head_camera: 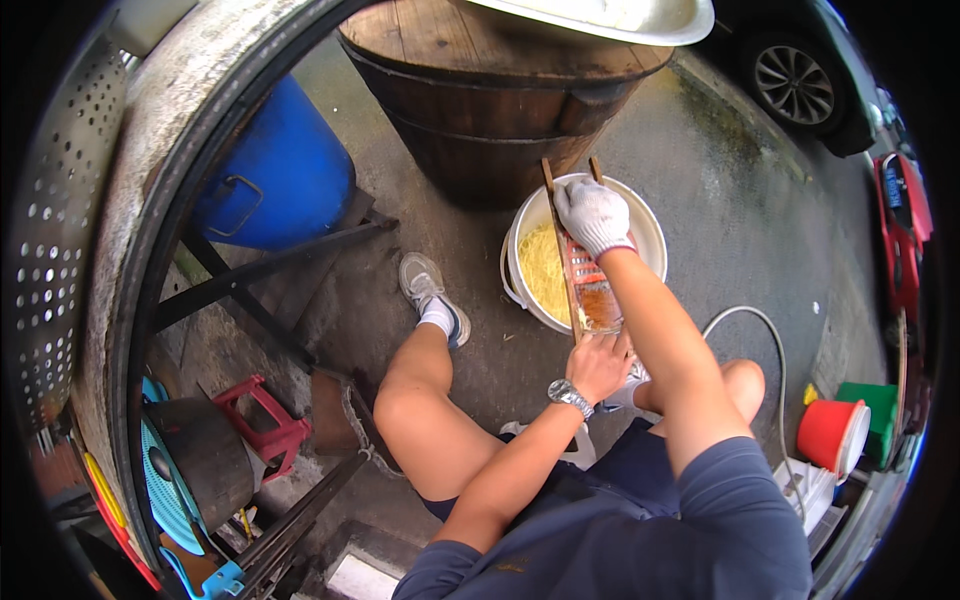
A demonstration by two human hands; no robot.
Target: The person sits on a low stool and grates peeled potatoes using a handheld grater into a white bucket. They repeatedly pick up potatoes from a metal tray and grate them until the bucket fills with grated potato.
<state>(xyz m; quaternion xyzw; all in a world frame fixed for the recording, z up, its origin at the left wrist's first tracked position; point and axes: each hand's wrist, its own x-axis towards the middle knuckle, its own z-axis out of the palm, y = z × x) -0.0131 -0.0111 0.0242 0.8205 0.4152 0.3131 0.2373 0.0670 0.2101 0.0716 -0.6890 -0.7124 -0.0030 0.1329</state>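
A wooden-framed grater (598, 301) with a red slotted section slants across the rim of a white plastic bucket (654, 217). Pale yellow shreds (541, 270) fill part of the bucket. My left hand (598, 366), bare and wearing a metal-band watch (570, 396), grips the near end of the grater. My right hand (594, 216), in a white knitted glove, is curled over the grater's upper part. Whatever may lie beneath the glove is hidden.
Beyond the bucket stands a large wooden tub (480, 112) with a metal basin (660, 22) on its lid. A blue barrel (292, 172) is at left, near a red plastic stool (270, 427). At right lie a hose (776, 360) and a red bucket (825, 435).
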